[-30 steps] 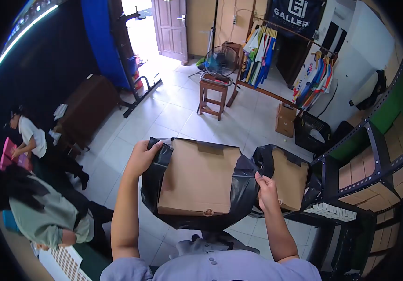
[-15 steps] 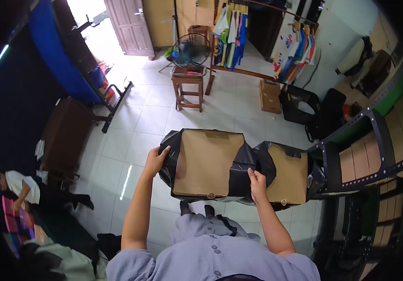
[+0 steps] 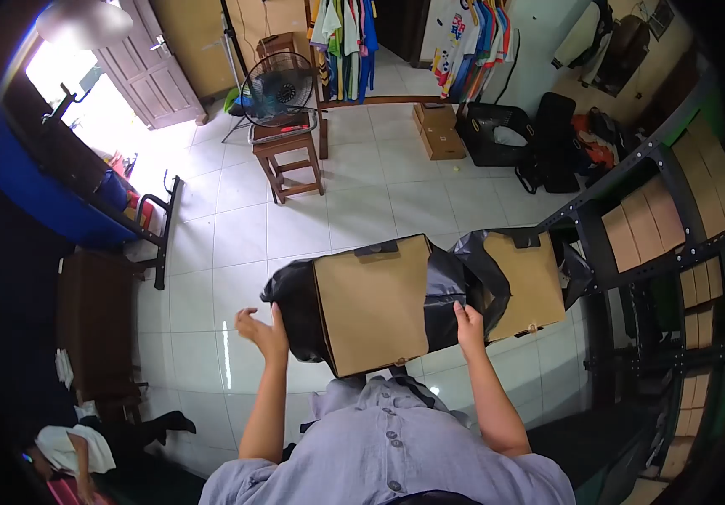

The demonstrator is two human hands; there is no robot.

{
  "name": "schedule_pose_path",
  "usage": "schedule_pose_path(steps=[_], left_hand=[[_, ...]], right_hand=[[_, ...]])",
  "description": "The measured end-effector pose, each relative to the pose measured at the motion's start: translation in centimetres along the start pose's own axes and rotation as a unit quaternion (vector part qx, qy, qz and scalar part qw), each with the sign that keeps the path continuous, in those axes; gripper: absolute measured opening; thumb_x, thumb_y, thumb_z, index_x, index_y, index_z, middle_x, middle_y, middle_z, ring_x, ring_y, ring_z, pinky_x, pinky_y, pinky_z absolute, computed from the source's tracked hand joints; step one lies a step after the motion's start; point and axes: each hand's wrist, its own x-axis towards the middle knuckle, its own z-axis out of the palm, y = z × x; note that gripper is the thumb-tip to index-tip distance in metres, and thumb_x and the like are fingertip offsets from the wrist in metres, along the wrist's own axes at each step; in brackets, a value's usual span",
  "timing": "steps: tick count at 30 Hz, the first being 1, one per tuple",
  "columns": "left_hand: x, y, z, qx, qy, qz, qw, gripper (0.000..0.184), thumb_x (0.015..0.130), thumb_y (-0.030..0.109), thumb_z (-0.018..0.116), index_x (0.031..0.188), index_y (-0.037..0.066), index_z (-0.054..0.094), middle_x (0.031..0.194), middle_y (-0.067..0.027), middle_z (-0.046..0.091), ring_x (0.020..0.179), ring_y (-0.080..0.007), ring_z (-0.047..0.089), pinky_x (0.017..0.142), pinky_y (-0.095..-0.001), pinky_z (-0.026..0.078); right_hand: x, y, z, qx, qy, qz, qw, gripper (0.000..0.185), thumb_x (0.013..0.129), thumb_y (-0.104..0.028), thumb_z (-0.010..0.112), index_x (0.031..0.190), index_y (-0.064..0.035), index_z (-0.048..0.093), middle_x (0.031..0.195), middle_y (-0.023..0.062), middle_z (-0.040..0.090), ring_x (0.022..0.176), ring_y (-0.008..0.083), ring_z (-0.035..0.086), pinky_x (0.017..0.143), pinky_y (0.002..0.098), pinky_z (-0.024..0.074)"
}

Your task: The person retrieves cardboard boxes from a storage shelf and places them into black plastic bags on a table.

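Note:
A brown cardboard box (image 3: 371, 307), partly wrapped in black plastic (image 3: 295, 311), is in front of my body. To its right is a second cardboard box (image 3: 535, 282) with black plastic round its left side. My right hand (image 3: 469, 328) grips the black plastic between the two boxes, thumb on top. My left hand (image 3: 263, 335) is off the box at its left side, with fingers apart and nothing in them. What supports the boxes from below is hidden.
Metal shelving (image 3: 632, 215) with cardboard boxes stands close on the right. Ahead are a fan (image 3: 278, 91) on a wooden stool (image 3: 286, 164), hanging shirts (image 3: 345, 42) and a black crate (image 3: 493, 139). Another person (image 3: 76, 450) is at lower left.
My left hand has let go of the plastic at the left edge and moved down and left. The boxes have tilted slightly, and the view has turned to the right.

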Motion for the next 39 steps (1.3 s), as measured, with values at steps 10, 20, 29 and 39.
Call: schedule_pose_path(steps=[10,20,29,39], left_hand=[[-8.8,-5.0,3.6,-0.022,-0.494,-0.124,0.86,0.09,0.068,0.032,0.077,0.13,-0.002,0.022,0.126,-0.0239,0.042,0.12,-0.0312,0.042,0.096,-0.0335,0.038],[-1.4,-6.3,3.3,-0.15,-0.598,-0.169,0.769,0.098,0.07,0.022,0.078,0.142,0.016,0.012,0.123,-0.0101,0.049,0.105,-0.0207,0.053,0.072,-0.0306,0.051],[-2.3,-5.9,2.7,-0.067,-0.566,-0.079,0.818,0.086,0.073,0.018,0.075,0.139,0.007,0.021,0.101,-0.0122,0.063,0.077,-0.016,0.061,0.058,-0.0278,0.05],[5.2,-10.6,-4.9,-0.264,-0.137,-0.171,0.939,0.039,0.092,0.042,0.042,0.1,0.007,0.057,0.085,-0.0072,0.062,0.069,-0.0156,0.058,0.064,-0.0272,0.047]], right_hand=[[-0.4,0.4,1.9,-0.013,0.115,-0.014,0.993,0.043,0.091,-0.03,0.053,0.062,-0.0052,0.035,0.056,-0.0039,0.025,0.055,0.0069,0.025,0.048,0.027,0.0216],[-0.3,0.7,0.5,0.031,0.112,-0.001,0.993,0.043,0.091,-0.032,0.054,0.062,-0.0065,0.036,0.059,-0.0065,0.026,0.058,0.0054,0.024,0.051,0.0246,0.0201],[-0.3,-0.3,-2.4,0.14,-0.045,0.189,0.971,0.027,0.089,-0.032,0.057,0.075,-0.0091,0.059,0.069,-0.007,0.05,0.06,0.0023,0.042,0.049,0.0176,0.0274],[-1.3,10.1,-1.0,-0.091,-0.01,0.077,0.993,0.04,0.095,-0.035,0.042,0.112,-0.0021,0.057,0.105,0.0093,0.061,0.097,0.018,0.058,0.083,0.0276,0.0439]])
